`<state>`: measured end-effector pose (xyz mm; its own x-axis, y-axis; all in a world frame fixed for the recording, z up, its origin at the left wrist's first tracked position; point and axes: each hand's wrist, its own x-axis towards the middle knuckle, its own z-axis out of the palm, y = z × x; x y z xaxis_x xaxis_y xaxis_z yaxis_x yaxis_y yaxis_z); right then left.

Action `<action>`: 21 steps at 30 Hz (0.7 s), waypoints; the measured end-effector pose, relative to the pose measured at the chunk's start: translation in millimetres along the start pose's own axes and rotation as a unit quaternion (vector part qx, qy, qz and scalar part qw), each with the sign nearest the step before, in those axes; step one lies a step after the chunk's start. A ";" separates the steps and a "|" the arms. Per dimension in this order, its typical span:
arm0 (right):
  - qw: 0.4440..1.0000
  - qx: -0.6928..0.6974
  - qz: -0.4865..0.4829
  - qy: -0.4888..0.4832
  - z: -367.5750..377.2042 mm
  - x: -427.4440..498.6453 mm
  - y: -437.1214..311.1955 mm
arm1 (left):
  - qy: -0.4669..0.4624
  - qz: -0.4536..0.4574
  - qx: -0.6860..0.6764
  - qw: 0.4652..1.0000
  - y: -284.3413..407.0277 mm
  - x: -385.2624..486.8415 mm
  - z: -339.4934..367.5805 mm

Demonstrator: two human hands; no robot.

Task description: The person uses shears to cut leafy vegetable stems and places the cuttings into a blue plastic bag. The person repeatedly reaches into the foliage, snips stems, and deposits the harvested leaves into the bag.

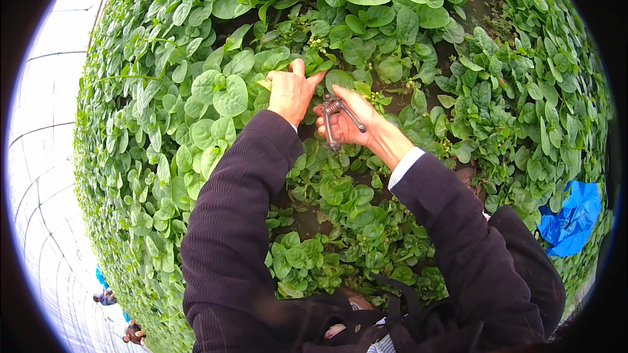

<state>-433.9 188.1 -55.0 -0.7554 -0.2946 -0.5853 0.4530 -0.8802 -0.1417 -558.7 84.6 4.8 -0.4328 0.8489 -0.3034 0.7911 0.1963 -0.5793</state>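
Broad-leaved green plants point(230, 95) surround both hands. My left hand point(293, 89) reaches in among the leaves with its fingers spread; leaves touch its fingertips, and whether it pinches a stem cannot be told. Just to the right and slightly lower, my right hand point(351, 117) holds a pair of spring-loaded hand pruners point(338, 110). The spring and two dark handles lie across the palm, with the handle ends pointing down towards me. The blades are hidden by the fingers and leaves.
A blue plastic bag point(570, 219) lies on plants at the right. Bare soil point(483, 2) shows between rows at the upper right. A greenhouse cover with curved ribs point(44, 127) rises at the left. Two people point(105, 297) are far off at the lower left.
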 end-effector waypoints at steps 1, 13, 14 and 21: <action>1.000 -0.010 -0.002 0.024 2.3 3.8 -1.7 | -0.007 -0.008 0.000 1.000 0.8 3.5 0.6; 0.999 0.007 -0.046 0.014 7.7 -28.5 11.7 | 0.138 0.020 -0.120 0.983 -37.6 -15.6 34.3; 0.999 0.043 -0.018 -0.021 7.7 -29.6 14.8 | 0.140 0.025 -0.126 0.982 -39.0 -16.2 34.8; 0.998 -0.059 0.018 -0.029 12.8 -9.2 6.4 | 0.145 0.039 -0.131 0.980 -39.9 -19.4 34.6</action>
<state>-430.2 180.4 -40.2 -0.7615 -0.3499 -0.5457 0.5314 -0.8190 -0.2164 -596.8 43.2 7.7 -0.2553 0.9627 -0.0895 0.9170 0.2118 -0.3380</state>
